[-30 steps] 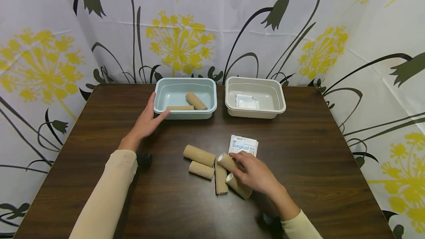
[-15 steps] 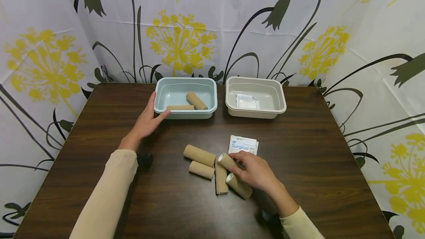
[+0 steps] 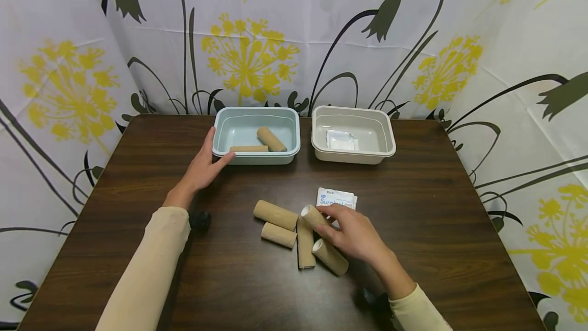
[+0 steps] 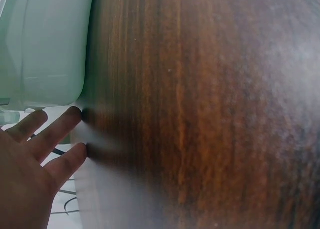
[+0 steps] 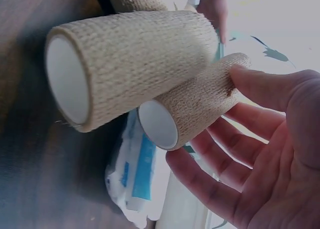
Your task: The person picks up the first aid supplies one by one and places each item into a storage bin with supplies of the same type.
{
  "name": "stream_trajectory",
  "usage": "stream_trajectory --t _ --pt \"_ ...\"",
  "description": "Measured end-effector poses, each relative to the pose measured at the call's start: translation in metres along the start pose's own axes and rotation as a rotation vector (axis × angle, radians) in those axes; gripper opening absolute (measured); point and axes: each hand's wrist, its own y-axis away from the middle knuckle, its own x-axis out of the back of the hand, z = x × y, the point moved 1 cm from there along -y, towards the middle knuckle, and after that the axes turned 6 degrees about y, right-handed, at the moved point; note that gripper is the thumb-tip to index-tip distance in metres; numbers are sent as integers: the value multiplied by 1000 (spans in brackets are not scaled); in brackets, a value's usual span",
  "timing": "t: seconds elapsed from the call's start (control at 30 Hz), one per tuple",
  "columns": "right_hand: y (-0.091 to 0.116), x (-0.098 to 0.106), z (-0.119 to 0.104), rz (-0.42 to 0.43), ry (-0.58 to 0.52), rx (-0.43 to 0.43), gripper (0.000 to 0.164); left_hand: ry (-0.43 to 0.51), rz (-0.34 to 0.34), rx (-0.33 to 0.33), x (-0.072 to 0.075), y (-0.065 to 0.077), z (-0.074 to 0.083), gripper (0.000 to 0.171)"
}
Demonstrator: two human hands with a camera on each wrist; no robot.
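My right hand (image 3: pixel 360 234) pinches a tan elastic bandage roll (image 3: pixel 313 217) between thumb and fingers, over a small pile. In the right wrist view, the thumb lies on one side of this bandage roll (image 5: pixel 197 99) and the fingertips on the other. A larger-looking roll (image 5: pixel 135 64) lies nearer the camera. Several like it lie below and left, among them an upright-lying roll (image 3: pixel 305 244) and a slanted one (image 3: pixel 332 258). My left hand (image 3: pixel 200 167) rests at the front left corner of a light blue bin (image 3: pixel 257 160), fingers extended along its side. Two rolls lie inside.
Right of the blue bin stands a beige bin (image 3: pixel 353 157) with a white packet (image 3: pixel 341 141) in it. A white packet marked Surgical (image 3: pixel 334 196) lies behind my right hand, partly covered. A patterned curtain (image 3: pixel 275 24) hangs behind the dark wooden table (image 3: pixel 436 208).
My right fingers have come round the bandage roll, which has risen slightly and covers more of the Surgical packet with the hand. My left hand stays at the blue bin.
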Motion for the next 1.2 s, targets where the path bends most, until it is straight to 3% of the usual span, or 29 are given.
stream_trajectory --t 0.4,0.77,1.2 --pt "-11 10 -3 74 -5 79 40 -6 0 1 -1 1 0 95" --pt "-34 20 -13 103 29 148 38 -9 2 1 0 1 1 95" --pt "-93 29 -29 193 193 277 42 -18 -2 21 0 2 3 94"
